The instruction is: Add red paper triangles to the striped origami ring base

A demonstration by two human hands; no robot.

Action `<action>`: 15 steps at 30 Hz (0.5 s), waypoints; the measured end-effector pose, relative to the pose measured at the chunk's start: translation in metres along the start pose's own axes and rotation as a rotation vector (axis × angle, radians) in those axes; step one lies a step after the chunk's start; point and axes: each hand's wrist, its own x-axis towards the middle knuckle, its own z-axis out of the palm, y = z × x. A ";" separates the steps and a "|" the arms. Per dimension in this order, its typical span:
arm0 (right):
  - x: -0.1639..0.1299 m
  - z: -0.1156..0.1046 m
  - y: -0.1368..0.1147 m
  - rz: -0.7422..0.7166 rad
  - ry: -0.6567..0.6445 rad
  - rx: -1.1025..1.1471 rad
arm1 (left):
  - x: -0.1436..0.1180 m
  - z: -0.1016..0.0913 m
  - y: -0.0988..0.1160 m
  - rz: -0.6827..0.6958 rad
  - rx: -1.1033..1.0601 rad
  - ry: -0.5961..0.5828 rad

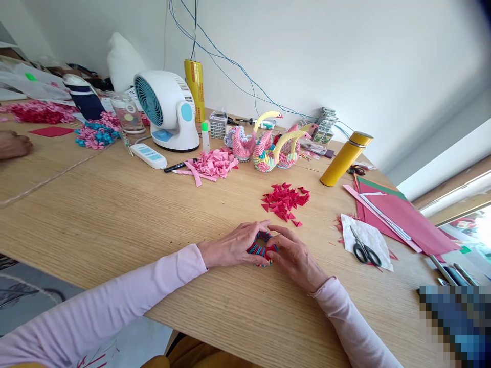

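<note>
A small ring of folded paper pieces (258, 248), striped red and blue, rests on the wooden table between my hands. My left hand (233, 245) is curled round its left side. From the right, my right hand (293, 255) grips its edge with thumb and fingers. My fingers hide part of the ring. Just beyond them lies a loose pile of red folded paper triangles (284, 202). Farther back stand several swan figures of folded paper (264, 151) in pink and yellow.
Pink paper strips (217, 164), a white fan (172, 112) and a power strip (149, 155) lie behind. To the right are a yellow flask (345, 159), scissors (366, 253) on white tissue and coloured paper sheets (418, 220). Another person's hand (14, 144) is at far left.
</note>
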 end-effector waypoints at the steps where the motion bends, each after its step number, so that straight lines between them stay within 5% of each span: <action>1: 0.000 0.000 0.000 0.000 -0.001 0.005 | 0.001 -0.001 0.000 -0.002 -0.004 -0.006; 15: 0.002 0.006 -0.006 0.005 0.032 -0.057 | 0.001 -0.003 0.007 -0.021 0.032 -0.028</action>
